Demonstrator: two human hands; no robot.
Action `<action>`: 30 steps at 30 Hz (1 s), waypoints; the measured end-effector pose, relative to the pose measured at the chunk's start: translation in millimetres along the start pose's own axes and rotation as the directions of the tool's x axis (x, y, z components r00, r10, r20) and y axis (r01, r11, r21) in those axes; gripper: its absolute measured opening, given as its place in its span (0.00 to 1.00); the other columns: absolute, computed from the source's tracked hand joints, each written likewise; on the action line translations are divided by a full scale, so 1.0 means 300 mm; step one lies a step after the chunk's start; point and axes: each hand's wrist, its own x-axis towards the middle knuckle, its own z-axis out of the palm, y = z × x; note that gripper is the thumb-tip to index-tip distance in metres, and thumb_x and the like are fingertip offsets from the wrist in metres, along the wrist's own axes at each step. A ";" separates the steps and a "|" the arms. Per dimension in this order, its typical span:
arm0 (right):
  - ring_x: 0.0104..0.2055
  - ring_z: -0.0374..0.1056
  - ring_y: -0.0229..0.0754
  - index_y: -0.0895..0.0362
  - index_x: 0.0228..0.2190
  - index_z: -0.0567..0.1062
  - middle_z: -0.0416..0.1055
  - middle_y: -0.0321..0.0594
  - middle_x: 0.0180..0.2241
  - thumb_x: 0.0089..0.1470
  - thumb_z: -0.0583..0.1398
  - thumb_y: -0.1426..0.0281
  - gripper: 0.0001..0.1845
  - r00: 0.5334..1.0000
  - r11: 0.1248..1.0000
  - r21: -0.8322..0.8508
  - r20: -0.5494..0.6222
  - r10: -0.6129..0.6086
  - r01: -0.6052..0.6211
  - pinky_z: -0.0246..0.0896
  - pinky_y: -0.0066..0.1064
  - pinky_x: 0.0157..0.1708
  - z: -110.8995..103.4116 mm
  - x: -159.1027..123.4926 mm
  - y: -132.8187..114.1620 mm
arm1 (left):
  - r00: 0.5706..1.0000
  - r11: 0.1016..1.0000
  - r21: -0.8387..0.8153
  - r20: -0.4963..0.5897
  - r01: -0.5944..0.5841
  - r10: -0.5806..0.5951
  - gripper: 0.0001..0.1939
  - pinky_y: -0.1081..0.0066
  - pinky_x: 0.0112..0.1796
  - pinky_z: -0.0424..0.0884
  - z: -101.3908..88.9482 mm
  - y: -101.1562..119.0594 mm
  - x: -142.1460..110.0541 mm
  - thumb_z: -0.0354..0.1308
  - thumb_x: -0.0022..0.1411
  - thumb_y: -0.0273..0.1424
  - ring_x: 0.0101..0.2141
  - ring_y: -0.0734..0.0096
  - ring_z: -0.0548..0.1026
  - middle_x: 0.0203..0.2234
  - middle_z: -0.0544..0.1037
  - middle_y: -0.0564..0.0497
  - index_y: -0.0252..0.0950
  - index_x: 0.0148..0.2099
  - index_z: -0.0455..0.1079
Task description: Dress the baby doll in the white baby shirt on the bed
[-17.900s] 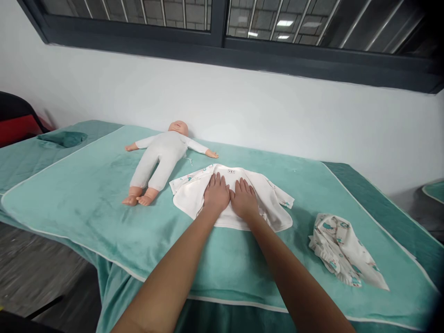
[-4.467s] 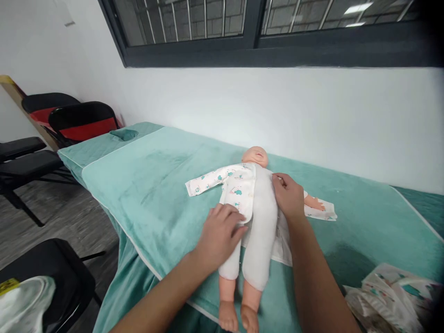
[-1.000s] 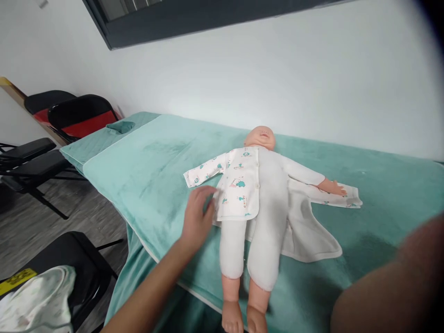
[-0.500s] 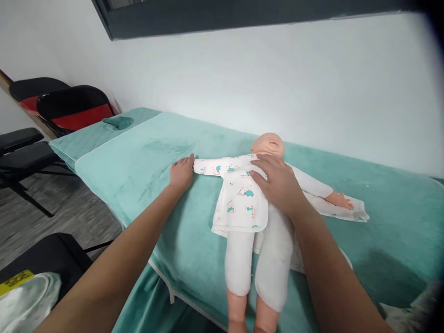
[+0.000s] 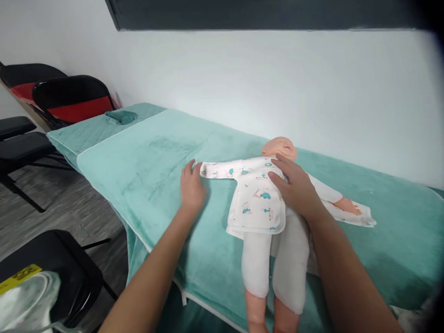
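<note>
A baby doll [image 5: 255, 266] lies on its back on the green-covered bed [image 5: 145, 162], its head near the wall. A white printed baby top [image 5: 255, 203] covers its chest and the arm on my left, whose hand is hidden in the sleeve. My left hand [image 5: 193, 187] is at that sleeve's cuff, fingers a little apart; whether it touches the cuff I cannot tell. My right hand [image 5: 296, 185] rests on the top's front edge at the chest, fingers spread. The doll's other arm [image 5: 324, 188] is outside the top, lying over the loose second sleeve [image 5: 366, 217].
Black-and-red folding chairs [image 5: 78, 99] stand beyond the bed's far left end. A black chair [image 5: 52, 273] at lower left holds a pale printed cloth item [image 5: 29, 300] with a yellow label. A white wall [image 5: 243, 83] runs along the bed's back side.
My left hand has lifted from lying flat beside the cuff, its fingers now more upright and apart. My right hand stays on the chest. The view has shifted slightly, moving the doll rightward in the picture.
</note>
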 end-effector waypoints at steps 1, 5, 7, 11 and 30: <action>0.70 0.50 0.54 0.47 0.58 0.70 0.55 0.37 0.68 0.62 0.54 0.57 0.25 1.000 1.000 0.002 0.005 -0.002 0.002 0.47 0.57 0.66 0.000 0.002 0.004 | 0.999 0.997 -0.077 -0.046 0.003 -0.007 0.33 0.52 0.60 0.62 -0.013 0.022 -0.056 0.44 0.55 0.12 0.63 0.55 0.61 0.63 0.63 0.39 0.34 0.61 0.65; 0.69 0.51 0.59 0.46 0.58 0.70 0.57 0.38 0.67 0.61 0.54 0.53 0.26 1.000 1.000 0.008 0.010 0.025 -0.025 0.48 0.60 0.64 0.001 0.027 0.014 | 0.998 0.917 -0.396 0.059 0.053 -0.032 0.26 0.55 0.56 0.69 -0.078 0.136 -0.273 0.48 0.59 0.17 0.54 0.60 0.71 0.53 0.73 0.43 0.37 0.58 0.66; 0.66 0.54 0.60 0.45 0.57 0.72 0.63 0.39 0.64 0.60 0.55 0.53 0.26 0.999 0.999 0.008 0.011 0.038 -0.038 0.50 0.61 0.62 0.002 0.052 0.013 | 0.989 0.897 -0.442 0.135 0.011 0.054 0.27 0.52 0.59 0.65 -0.110 0.201 -0.357 0.50 0.59 0.18 0.55 0.61 0.70 0.54 0.72 0.44 0.39 0.59 0.65; 0.64 0.58 0.57 0.47 0.53 0.75 0.70 0.39 0.58 0.59 0.56 0.54 0.23 0.998 0.999 0.032 0.056 0.020 -0.022 0.53 0.56 0.61 0.006 0.114 0.013 | 0.961 0.914 -0.390 0.189 -0.114 0.201 0.32 0.42 0.65 0.45 -0.144 0.294 -0.452 0.51 0.56 0.16 0.59 0.61 0.68 0.58 0.71 0.46 0.43 0.61 0.63; 0.31 0.63 0.40 0.49 0.37 0.81 0.68 0.35 0.30 0.46 0.61 0.66 0.14 0.980 0.950 0.242 0.061 0.190 -0.199 0.59 0.32 0.31 -0.004 0.206 0.029 | 0.994 0.827 -0.550 -0.061 -0.112 0.094 0.05 0.62 0.42 0.69 -0.119 0.309 -0.482 0.56 0.64 0.25 0.36 0.67 0.74 0.33 0.77 0.50 0.40 0.40 0.71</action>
